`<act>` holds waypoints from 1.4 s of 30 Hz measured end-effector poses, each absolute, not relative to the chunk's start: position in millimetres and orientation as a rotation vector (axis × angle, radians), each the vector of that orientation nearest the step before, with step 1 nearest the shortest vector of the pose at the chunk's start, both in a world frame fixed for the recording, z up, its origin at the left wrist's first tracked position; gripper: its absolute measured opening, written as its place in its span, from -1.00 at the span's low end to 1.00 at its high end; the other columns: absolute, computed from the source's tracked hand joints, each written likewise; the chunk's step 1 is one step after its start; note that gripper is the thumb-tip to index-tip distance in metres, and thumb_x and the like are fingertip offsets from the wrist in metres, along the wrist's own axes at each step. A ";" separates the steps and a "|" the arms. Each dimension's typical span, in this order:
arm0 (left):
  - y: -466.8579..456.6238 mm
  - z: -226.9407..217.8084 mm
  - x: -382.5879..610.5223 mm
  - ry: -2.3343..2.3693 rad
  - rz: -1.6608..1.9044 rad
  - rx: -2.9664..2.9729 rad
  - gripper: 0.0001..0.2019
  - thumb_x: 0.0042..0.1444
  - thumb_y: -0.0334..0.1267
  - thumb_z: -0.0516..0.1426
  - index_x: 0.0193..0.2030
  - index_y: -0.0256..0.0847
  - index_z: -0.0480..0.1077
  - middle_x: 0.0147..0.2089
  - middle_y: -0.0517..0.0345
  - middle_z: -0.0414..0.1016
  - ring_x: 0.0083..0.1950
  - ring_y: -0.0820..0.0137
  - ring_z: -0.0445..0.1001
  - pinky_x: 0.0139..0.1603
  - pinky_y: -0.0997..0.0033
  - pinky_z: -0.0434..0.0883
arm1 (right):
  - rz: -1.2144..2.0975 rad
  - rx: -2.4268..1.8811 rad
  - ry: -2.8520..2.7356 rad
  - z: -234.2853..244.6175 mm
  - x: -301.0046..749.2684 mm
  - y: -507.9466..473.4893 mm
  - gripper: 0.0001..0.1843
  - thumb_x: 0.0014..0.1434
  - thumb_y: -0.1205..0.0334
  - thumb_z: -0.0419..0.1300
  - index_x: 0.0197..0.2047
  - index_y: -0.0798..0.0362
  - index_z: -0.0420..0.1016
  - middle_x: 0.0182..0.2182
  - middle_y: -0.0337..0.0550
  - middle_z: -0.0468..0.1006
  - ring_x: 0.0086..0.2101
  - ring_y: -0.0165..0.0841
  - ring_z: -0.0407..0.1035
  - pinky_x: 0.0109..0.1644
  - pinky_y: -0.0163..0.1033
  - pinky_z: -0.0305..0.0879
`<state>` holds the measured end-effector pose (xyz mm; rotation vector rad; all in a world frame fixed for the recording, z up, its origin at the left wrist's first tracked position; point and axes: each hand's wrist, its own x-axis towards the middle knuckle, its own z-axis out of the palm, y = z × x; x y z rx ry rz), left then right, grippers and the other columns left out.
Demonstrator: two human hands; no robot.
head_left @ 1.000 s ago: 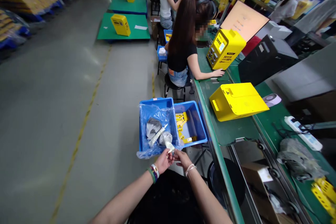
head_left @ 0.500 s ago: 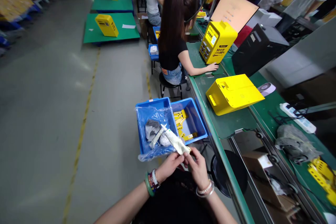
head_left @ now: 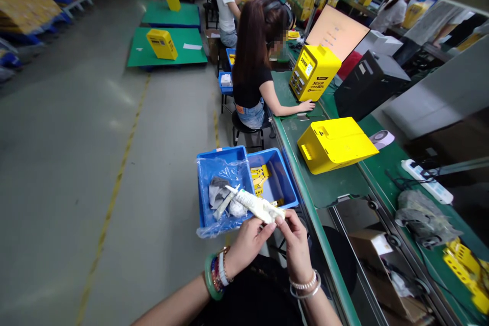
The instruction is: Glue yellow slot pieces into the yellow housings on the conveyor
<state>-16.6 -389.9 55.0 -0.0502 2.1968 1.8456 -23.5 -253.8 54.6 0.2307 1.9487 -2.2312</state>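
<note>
Both my hands pinch the flat end of a white squeeze tube (head_left: 255, 205), its nozzle pointing up and left over a blue bin. My left hand (head_left: 247, 242), with bead bracelets on the wrist, grips the tube's end from the left. My right hand (head_left: 295, 240), with silver bracelets, grips the same end from the right. The bin under the tube (head_left: 214, 161) is lined with clear plastic and holds grey and white wrapped bits and another tube. The blue bin beside it (head_left: 284, 181) holds small yellow parts.
A green conveyor bench (head_left: 328, 188) runs along my right with a yellow case (head_left: 336, 142) lying flat on it. A seated co-worker (head_left: 254, 69) works at an upright yellow case (head_left: 313, 72). A power strip (head_left: 426, 181) and grey bag (head_left: 424, 219) lie further right. Open floor on the left.
My hands lifted the tube out of the lined bin and drew it toward me; it now lies flatter between my fingers, and my view shifted a little.
</note>
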 end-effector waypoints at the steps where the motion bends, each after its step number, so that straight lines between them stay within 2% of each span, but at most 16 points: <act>1: -391.7 58.1 -16.2 2.249 1.840 -0.030 -0.65 0.23 -0.02 0.06 -0.23 -0.29 0.47 -0.35 0.05 0.52 -0.19 0.26 0.47 -0.05 0.26 0.38 | -2.232 0.210 1.915 56.7 -23.7 -254.9 -0.81 0.16 0.09 0.26 -0.25 0.03 0.50 -0.26 -0.20 0.52 -0.15 -0.29 0.37 0.05 -0.19 0.24; 4: -397.5 65.6 -12.1 2.261 1.873 -0.021 -0.64 0.26 -0.03 0.02 -0.13 -0.31 0.45 -0.28 -0.01 0.54 -0.14 0.24 0.48 -0.02 0.25 0.40 | -2.223 0.145 1.795 64.9 -22.3 -257.2 -0.81 0.17 0.10 0.25 -0.22 0.03 0.48 -0.27 -0.22 0.53 -0.18 -0.32 0.38 0.01 -0.21 0.26; 10: -409.4 79.5 -3.3 2.217 1.888 0.016 -0.63 0.27 -0.03 -0.01 -0.18 -0.31 0.45 -0.29 -0.01 0.52 -0.28 0.31 0.44 -0.12 0.28 0.42 | -2.123 -0.031 1.877 79.6 -15.9 -257.0 -0.82 0.19 0.11 0.24 -0.21 0.02 0.44 -0.33 -0.26 0.46 -0.29 -0.39 0.31 -0.12 -0.28 0.25; 15: -413.2 90.7 -1.8 2.147 1.942 0.087 -0.69 0.26 -0.08 0.03 -0.32 -0.27 0.44 -0.48 0.17 0.40 -0.45 0.42 0.35 -0.14 0.30 0.41 | -2.075 -0.060 1.980 84.9 -8.2 -254.5 -0.83 0.24 0.11 0.18 -0.29 0.03 0.42 -0.39 -0.27 0.39 -0.33 -0.40 0.24 -0.19 -0.28 0.21; 23: -413.8 97.6 -3.7 2.019 2.054 0.217 -0.64 0.25 -0.08 0.04 -0.47 -0.27 0.37 -0.46 0.16 0.37 -0.40 0.43 0.34 -0.33 0.44 0.34 | -2.137 -0.081 1.938 92.4 -1.7 -252.8 -0.85 0.23 0.13 0.20 -0.30 0.02 0.43 -0.43 -0.31 0.40 -0.37 -0.42 0.25 -0.25 -0.31 0.19; 32: -416.9 94.3 -3.7 1.868 2.072 0.233 -0.64 0.23 -0.02 0.07 -0.36 -0.29 0.47 -0.43 0.12 0.43 -0.43 0.42 0.37 -0.38 0.44 0.38 | -2.223 -0.036 1.757 97.0 0.7 -256.5 -0.79 0.18 0.11 0.24 -0.38 0.03 0.38 -0.50 -0.30 0.40 -0.43 -0.41 0.22 -0.31 -0.28 0.16; 37: -420.3 97.7 -4.6 1.839 2.029 0.244 -0.63 0.22 0.00 0.07 -0.27 -0.30 0.51 -0.40 0.10 0.45 -0.42 0.42 0.37 -0.37 0.44 0.39 | -2.156 -0.104 1.813 101.7 2.0 -256.2 -0.80 0.21 0.11 0.21 -0.35 0.01 0.35 -0.48 -0.31 0.44 -0.42 -0.42 0.26 -0.30 -0.30 0.16; 42: -421.2 102.6 -5.8 1.788 1.896 0.266 -0.65 0.20 -0.01 0.10 -0.21 -0.30 0.48 -0.35 0.09 0.46 -0.31 0.37 0.41 -0.31 0.43 0.41 | -2.009 -0.132 2.064 104.6 5.0 -254.9 -0.74 0.22 0.07 0.20 -0.41 0.03 0.32 -0.55 -0.36 0.32 -0.51 -0.47 0.13 -0.41 -0.32 0.05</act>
